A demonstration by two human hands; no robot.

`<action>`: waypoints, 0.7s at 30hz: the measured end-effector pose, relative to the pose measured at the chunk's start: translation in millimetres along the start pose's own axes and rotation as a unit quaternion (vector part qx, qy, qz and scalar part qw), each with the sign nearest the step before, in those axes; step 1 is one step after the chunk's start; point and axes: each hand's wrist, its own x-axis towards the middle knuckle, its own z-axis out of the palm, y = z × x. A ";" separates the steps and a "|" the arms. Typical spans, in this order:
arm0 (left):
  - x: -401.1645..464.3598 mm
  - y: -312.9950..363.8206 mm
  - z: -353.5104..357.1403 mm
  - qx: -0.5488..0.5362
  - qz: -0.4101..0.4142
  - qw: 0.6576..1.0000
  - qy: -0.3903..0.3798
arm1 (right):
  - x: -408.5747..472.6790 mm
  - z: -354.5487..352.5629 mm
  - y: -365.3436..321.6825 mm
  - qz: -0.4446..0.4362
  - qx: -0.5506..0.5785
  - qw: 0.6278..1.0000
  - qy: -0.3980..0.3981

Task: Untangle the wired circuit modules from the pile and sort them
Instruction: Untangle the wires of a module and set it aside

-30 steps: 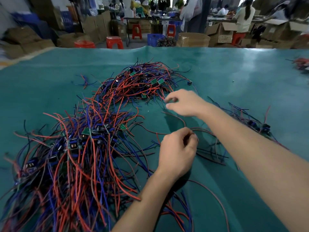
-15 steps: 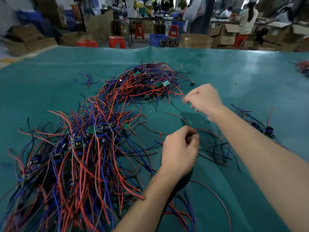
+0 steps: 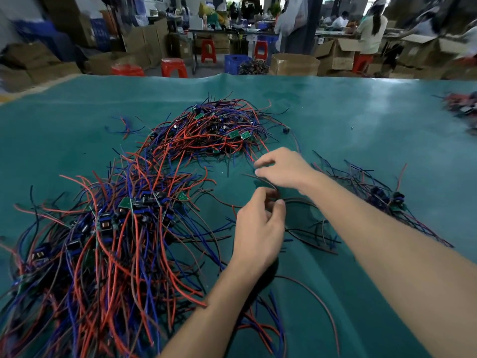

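A big tangled pile of red, blue and black wires with small green circuit modules (image 3: pixel 124 236) covers the left of the teal table (image 3: pixel 361 120) and runs back to a second heap (image 3: pixel 214 130). My left hand (image 3: pixel 258 233) is at the table's middle, fingers curled, pinching thin dark wires. Just beyond it my right hand (image 3: pixel 281 166) pinches a dark wire at the edge of the far heap. A smaller bunch of sorted modules (image 3: pixel 382 197) lies right of my right forearm.
Another clump of wires (image 3: pixel 462 109) sits at the table's far right edge. Beyond the table are red stools (image 3: pixel 174 68), cardboard boxes (image 3: pixel 294 64), a blue crate (image 3: pixel 237 63) and people working at benches.
My right hand swung right and away, then came back toward my left hand, now close above it. My left hand stayed in place, still pinching wires.
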 end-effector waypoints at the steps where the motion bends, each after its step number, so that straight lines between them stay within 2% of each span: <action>1: -0.2 0.3 -0.6 -0.003 -0.002 1.000 -0.002 | 5.0 3.8 -3.1 0.004 0.002 1.000 0.006; 7: 0.1 -0.7 -0.3 -0.029 -0.010 0.999 -0.009 | 22.4 -10.9 -5.8 0.064 0.117 0.982 0.130; 10: 0.0 -2.8 -0.6 -0.038 -0.012 0.999 -0.006 | 14.4 -30.4 -5.4 0.094 0.279 0.942 0.161; 12: 0.2 -3.1 -0.5 -0.044 -0.016 0.999 -0.006 | 0.2 -41.8 -2.6 0.091 0.335 0.920 0.182; 18: 0.7 -3.8 0.1 -0.090 -0.029 0.995 0.008 | -71.9 -51.9 8.8 0.059 0.440 0.877 0.183; 21: -1.2 0.1 -0.6 -0.156 -0.053 0.986 0.018 | -112.5 -40.5 14.1 0.018 0.444 0.887 0.125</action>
